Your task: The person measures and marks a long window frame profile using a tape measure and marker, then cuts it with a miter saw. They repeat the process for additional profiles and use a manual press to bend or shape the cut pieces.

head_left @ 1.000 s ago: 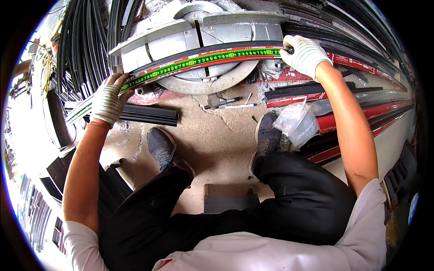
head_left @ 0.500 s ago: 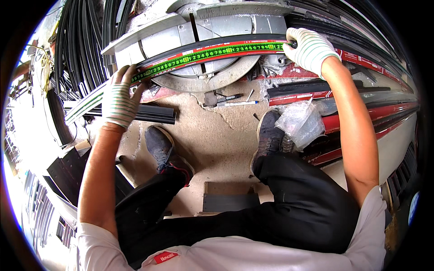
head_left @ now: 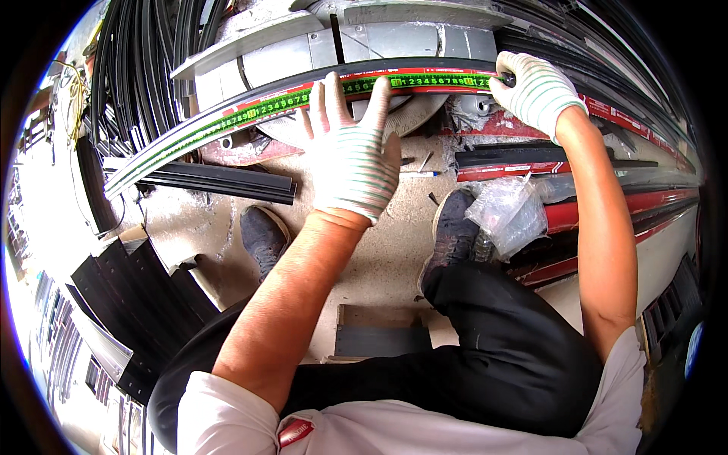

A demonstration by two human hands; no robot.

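A green tape measure (head_left: pixel 280 105) is pulled out along a long black profile with a red film strip (head_left: pixel 425 67). My right hand (head_left: pixel 537 89), in a white striped glove, is closed around the tape at its right end, where a small dark piece shows between the fingers. My left hand (head_left: pixel 350 155), gloved alike, reaches over the middle of the tape with fingers spread and tips on or just above it. Beneath the profile is the grey metal base of a mitre saw (head_left: pixel 387 42), its round scale partly covered by my left hand.
Long black profiles (head_left: pixel 136 68) are heaped at the back left, with short ones (head_left: pixel 220 182) below. A blue-capped pen (head_left: pixel 421 174) lies on the floor (head_left: pixel 394 250). To the right are clear plastic wrap (head_left: pixel 508 212) and red-filmed profiles (head_left: pixel 569 212). Dark panels (head_left: pixel 136 296) stand at the lower left.
My left hand has left the profile's left part and moved right to mid-tape, its fingers now spread. My right hand, still on the tape, appears slightly further right in the picture.
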